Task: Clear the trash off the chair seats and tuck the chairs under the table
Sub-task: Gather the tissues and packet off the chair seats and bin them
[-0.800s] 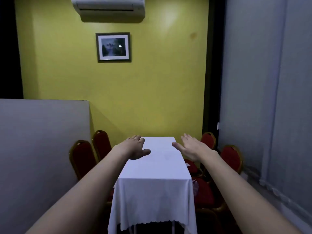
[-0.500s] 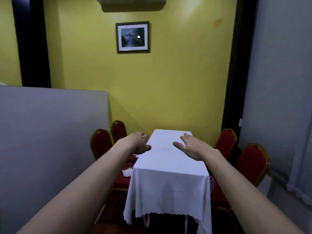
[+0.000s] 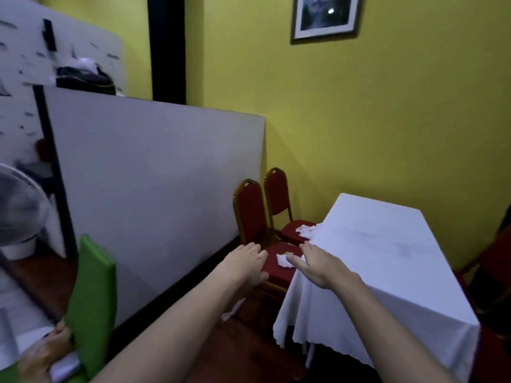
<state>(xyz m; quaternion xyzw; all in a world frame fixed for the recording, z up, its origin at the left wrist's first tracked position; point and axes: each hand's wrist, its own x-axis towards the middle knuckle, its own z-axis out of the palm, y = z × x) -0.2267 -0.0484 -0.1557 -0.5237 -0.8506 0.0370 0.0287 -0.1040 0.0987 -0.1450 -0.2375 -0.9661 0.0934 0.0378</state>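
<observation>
Two red chairs with gold frames stand between a grey partition and the table with its white cloth (image 3: 387,261). On the near chair (image 3: 249,214) seat lies a crumpled white tissue with a green scrap (image 3: 284,259). More white tissue (image 3: 304,230) rests on the far chair (image 3: 277,193) seat, against the cloth edge. My left hand (image 3: 246,262) hovers over the near seat's left edge, fingers spread, holding nothing. My right hand (image 3: 318,262) reaches beside the near tissue, palm down and empty.
The grey partition (image 3: 154,194) walls in the chairs on the left. A white scrap (image 3: 231,310) lies on the dark floor by its base. At lower left another person's hand (image 3: 47,346) holds a green board (image 3: 94,299). A fan (image 3: 19,211) stands far left; another red chair (image 3: 495,261) is at the right edge.
My view has swung left and down toward the left chairs. Both hands have left the table top and now reach over the near chair seat.
</observation>
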